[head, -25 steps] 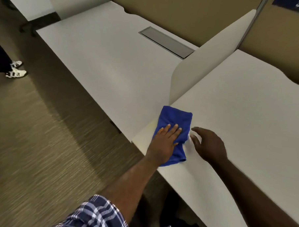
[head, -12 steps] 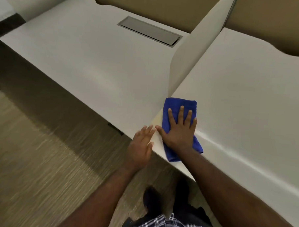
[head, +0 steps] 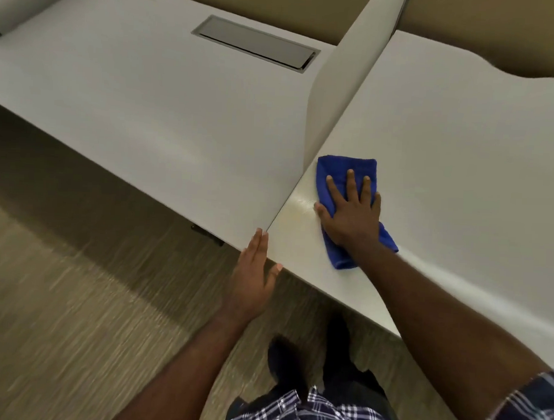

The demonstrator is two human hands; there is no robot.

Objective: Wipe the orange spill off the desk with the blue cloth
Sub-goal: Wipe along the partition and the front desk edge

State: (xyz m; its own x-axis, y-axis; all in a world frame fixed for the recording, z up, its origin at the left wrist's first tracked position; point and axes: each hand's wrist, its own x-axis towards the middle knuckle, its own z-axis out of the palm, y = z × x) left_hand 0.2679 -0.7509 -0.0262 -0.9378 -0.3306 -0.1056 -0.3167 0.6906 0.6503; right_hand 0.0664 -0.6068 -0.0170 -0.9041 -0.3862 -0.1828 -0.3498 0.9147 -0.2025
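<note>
Nearest to me, my left hand [head: 253, 274] rests at the front edge of the desk [head: 462, 148], fingers held together and flat, thumb a little apart, holding nothing. My right hand [head: 351, 213] lies flat on the blue cloth [head: 345, 168] with the fingers spread and pressing it down, so this hand is the nearer one to the work. The cloth is a folded strip; its long axis runs from the front edge away from me, under the palm and past the fingertips. The orange spill [head: 296, 206] is only a faint yellowish smear, and it lies just beside the right thumb, to the left of the cloth, between my two hands. I judge the next stroke must go sideways to the left, across the cloth's long axis. Beyond the fingertips stands a thin divider panel [head: 338, 85], close to the cloth's far corner. Farther left is a neighbouring desk [head: 146, 109] with a metal cable hatch [head: 256, 43], and brown carpet [head: 75, 296] lies below.
</note>
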